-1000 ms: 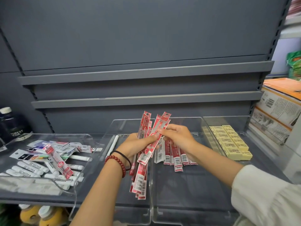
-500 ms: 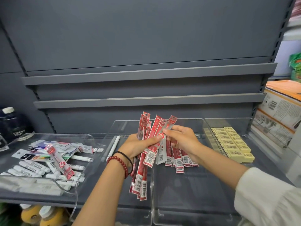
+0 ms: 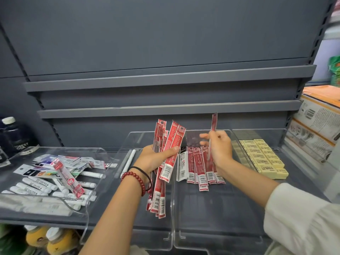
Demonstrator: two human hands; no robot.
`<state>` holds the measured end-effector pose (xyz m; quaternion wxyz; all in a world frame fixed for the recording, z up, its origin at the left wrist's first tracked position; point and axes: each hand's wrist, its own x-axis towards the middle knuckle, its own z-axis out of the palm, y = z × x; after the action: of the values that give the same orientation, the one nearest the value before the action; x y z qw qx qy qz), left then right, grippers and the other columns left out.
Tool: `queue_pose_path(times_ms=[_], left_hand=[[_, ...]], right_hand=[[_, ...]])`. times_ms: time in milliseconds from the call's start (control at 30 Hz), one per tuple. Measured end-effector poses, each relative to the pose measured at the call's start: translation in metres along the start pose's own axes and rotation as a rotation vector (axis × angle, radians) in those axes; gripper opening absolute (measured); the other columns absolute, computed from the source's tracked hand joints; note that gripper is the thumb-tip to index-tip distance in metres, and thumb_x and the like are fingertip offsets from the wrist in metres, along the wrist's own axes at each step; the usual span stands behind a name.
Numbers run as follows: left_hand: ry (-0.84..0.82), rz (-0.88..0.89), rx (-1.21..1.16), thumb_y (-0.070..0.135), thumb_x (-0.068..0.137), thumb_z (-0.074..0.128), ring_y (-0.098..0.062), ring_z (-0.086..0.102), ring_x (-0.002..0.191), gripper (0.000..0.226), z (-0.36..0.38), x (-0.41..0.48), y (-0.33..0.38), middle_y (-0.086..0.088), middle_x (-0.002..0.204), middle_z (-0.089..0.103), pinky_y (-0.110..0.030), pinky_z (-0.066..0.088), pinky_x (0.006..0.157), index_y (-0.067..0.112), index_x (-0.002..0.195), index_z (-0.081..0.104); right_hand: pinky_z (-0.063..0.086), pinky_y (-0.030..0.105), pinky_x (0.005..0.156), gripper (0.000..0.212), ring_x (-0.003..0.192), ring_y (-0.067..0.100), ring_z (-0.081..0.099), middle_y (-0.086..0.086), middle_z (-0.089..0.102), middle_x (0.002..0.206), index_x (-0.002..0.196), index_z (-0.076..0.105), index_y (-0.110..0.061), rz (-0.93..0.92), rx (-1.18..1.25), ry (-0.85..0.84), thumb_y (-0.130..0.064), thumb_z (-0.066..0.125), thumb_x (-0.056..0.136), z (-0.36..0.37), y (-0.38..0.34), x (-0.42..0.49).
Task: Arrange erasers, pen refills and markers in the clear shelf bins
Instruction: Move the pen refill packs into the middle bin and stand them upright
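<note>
My left hand (image 3: pixel 156 157) has its grip pressed around a fanned bundle of red refill packs (image 3: pixel 162 168), barcodes at their lower ends, held over the wall between two clear bins. My right hand (image 3: pixel 219 150) pinches a single red refill pack (image 3: pixel 214 124) upright above the middle bin (image 3: pixel 211 236), where about six packs (image 3: pixel 199 167) lie against its back edge. Yellow erasers (image 3: pixel 265 159) fill the right bin in rows; their print is too small to read. White markers (image 3: pixel 38 186) crowd the left bin. A dark bottle (image 3: pixel 15 138) reads "FOREST SODA".
</note>
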<state>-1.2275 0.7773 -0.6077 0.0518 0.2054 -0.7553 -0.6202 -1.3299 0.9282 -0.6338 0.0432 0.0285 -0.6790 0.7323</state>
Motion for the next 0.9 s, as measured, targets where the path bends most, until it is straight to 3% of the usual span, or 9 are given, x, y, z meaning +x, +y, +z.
queue_pose_path(times_ms=[167, 233, 300, 400, 500, 600, 733, 800, 900], left_hand=[[0.027, -0.009, -0.008, 0.039, 0.079, 0.073, -0.011, 0.063, 0.064, 0.026, -0.002, -0.001, -0.002, 0.003, 0.079, 0.069, -0.026, 0.049, 0.062, 0.019, 0.093, 0.064], [0.024, -0.017, 0.014, 0.042, 0.081, 0.07, -0.011, 0.062, 0.063, 0.026, -0.002, -0.001, -0.001, 0.003, 0.077, 0.068, -0.025, 0.048, 0.061, 0.019, 0.091, 0.063], [0.037, -0.017, 0.001, 0.043, 0.082, 0.068, -0.012, 0.061, 0.063, 0.027, -0.002, 0.0, -0.001, 0.002, 0.076, 0.068, -0.027, 0.049, 0.063, 0.018, 0.091, 0.063], [0.049, -0.014, -0.017, 0.038, 0.084, 0.068, -0.011, 0.061, 0.06, 0.021, -0.001, 0.001, -0.002, 0.002, 0.074, 0.067, -0.024, 0.048, 0.059, 0.019, 0.089, 0.063], [0.052, -0.02, -0.016, 0.03, 0.086, 0.069, -0.009, 0.059, 0.055, 0.012, -0.001, 0.0, -0.003, 0.002, 0.072, 0.066, -0.019, 0.046, 0.049, 0.019, 0.086, 0.062], [0.065, -0.029, -0.051, 0.026, 0.084, 0.071, -0.01, 0.061, 0.058, 0.012, -0.004, 0.002, -0.004, 0.001, 0.075, 0.067, -0.021, 0.048, 0.052, 0.019, 0.087, 0.062], [0.07, -0.009, -0.102, 0.026, 0.08, 0.075, -0.018, 0.067, 0.073, 0.019, -0.004, 0.004, -0.004, -0.005, 0.09, 0.072, -0.035, 0.055, 0.078, 0.018, 0.093, 0.063], [0.044, 0.016, -0.105, 0.026, 0.08, 0.075, -0.018, 0.068, 0.077, 0.023, -0.001, 0.004, -0.004, -0.006, 0.095, 0.073, -0.034, 0.056, 0.078, 0.017, 0.098, 0.065], [-0.009, 0.037, -0.073, 0.029, 0.081, 0.073, -0.016, 0.069, 0.078, 0.028, 0.005, 0.001, -0.002, -0.005, 0.098, 0.073, -0.028, 0.055, 0.073, 0.016, 0.104, 0.066]], right_hand=[[0.048, 0.039, 0.092, 0.04, 0.097, 0.022, 0.065, 0.002, 0.071, 0.103, 0.093, 0.065, -0.016, 0.197, -0.361, -0.277, -0.054, 0.054, 0.091, -0.005, 0.032, 0.011], [0.045, 0.033, 0.1, 0.018, 0.109, 0.022, 0.061, 0.001, 0.067, 0.117, 0.104, 0.067, -0.019, 0.133, -0.509, -0.4, -0.031, 0.058, 0.095, -0.007, 0.036, 0.01], [0.043, 0.023, 0.092, 0.027, 0.117, 0.02, 0.057, 0.0, 0.059, 0.128, 0.122, 0.063, -0.019, 0.007, -0.717, -0.486, -0.016, 0.058, 0.095, -0.008, 0.034, 0.007], [0.041, 0.013, 0.073, 0.039, 0.114, 0.021, 0.059, -0.001, 0.054, 0.135, 0.133, 0.055, -0.02, -0.056, -0.794, -0.523, -0.018, 0.06, 0.095, -0.006, 0.035, 0.005], [0.039, 0.022, 0.092, 0.038, 0.101, 0.019, 0.055, 0.002, 0.057, 0.133, 0.13, 0.056, -0.018, -0.064, -0.837, -0.497, -0.025, 0.063, 0.093, -0.004, 0.04, 0.008], [0.038, 0.035, 0.106, 0.022, 0.119, 0.023, 0.053, 0.002, 0.059, 0.131, 0.111, 0.067, -0.023, -0.13, -0.844, -0.388, -0.034, 0.063, 0.092, -0.006, 0.043, 0.012], [0.045, 0.024, 0.084, 0.027, 0.105, 0.012, 0.06, -0.01, 0.065, 0.107, 0.102, 0.07, -0.026, -0.115, -0.576, -0.371, -0.048, 0.056, 0.093, -0.006, 0.024, 0.004], [0.047, 0.02, 0.084, 0.03, 0.098, 0.006, 0.062, -0.012, 0.068, 0.104, 0.106, 0.07, -0.023, -0.094, -0.407, -0.482, -0.046, 0.058, 0.091, -0.004, 0.012, -0.004], [0.046, 0.007, 0.061, 0.022, 0.079, -0.002, 0.063, -0.009, 0.07, 0.096, 0.105, 0.069, -0.016, -0.032, -0.279, -0.598, -0.031, 0.064, 0.091, 0.002, 0.007, -0.011]])
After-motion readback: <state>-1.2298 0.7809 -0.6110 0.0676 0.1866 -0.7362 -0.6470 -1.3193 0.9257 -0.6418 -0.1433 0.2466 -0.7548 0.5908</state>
